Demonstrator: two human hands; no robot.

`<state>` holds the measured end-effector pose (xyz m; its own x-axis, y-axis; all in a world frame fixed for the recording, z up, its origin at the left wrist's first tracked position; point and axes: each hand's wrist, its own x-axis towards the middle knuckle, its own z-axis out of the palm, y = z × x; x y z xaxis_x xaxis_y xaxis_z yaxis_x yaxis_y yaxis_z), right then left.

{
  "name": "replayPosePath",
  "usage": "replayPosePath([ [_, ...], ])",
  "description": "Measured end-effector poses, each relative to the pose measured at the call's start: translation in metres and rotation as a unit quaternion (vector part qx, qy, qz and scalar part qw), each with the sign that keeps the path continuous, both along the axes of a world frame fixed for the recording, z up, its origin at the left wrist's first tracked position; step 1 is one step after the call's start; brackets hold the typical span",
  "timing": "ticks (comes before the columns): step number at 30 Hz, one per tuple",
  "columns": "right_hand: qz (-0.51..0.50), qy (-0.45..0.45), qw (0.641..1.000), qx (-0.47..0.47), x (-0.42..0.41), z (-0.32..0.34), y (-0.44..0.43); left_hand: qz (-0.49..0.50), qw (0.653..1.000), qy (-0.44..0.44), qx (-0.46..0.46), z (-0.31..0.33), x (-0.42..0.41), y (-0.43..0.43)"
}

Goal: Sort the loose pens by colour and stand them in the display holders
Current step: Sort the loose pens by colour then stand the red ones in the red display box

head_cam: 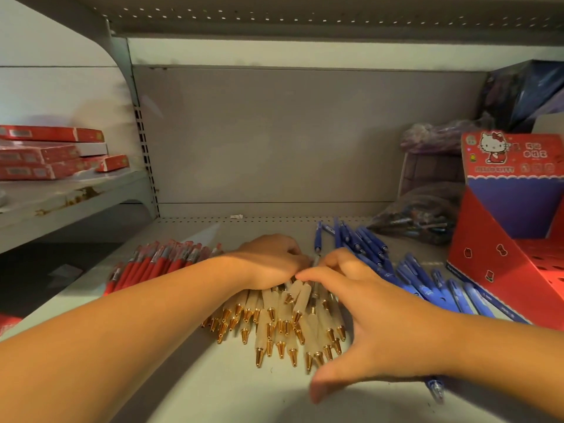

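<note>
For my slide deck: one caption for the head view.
Left hand and right hand rest on white pens, red pens left, blue pens right.

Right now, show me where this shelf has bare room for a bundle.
Free: the strip between the red pens and the back panel, and the front edge below the white pens. Crowded: blue pens fill the right up to the display box.
</note>
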<state>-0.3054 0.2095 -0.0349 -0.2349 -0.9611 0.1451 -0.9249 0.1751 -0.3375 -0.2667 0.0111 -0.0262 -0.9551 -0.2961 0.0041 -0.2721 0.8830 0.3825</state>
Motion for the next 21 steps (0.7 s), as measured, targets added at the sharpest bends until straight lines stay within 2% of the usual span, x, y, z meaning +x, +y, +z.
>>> replayPosePath([
  [3,-0.025,0.023,0.999,-0.026,0.008,-0.003,-0.008,0.024,0.999,0.029,0.014,0.001,-0.001,0.003],
  [6,-0.019,0.007,0.999,-0.037,0.006,-0.006,-0.013,0.024,0.998,0.043,0.038,0.005,-0.001,0.003],
  [9,0.006,-0.033,0.999,-0.018,-0.001,-0.004,-0.012,-0.005,0.998,0.027,0.057,0.008,0.003,0.003],
  [13,0.02,-0.032,0.999,-0.006,-0.005,-0.005,-0.011,-0.041,0.998,-0.004,0.053,0.008,0.002,0.002],
  [21,0.007,-0.035,0.997,-0.072,-0.004,-0.015,-0.018,-0.021,0.998,0.033,0.054,0.002,-0.002,-0.003],
])
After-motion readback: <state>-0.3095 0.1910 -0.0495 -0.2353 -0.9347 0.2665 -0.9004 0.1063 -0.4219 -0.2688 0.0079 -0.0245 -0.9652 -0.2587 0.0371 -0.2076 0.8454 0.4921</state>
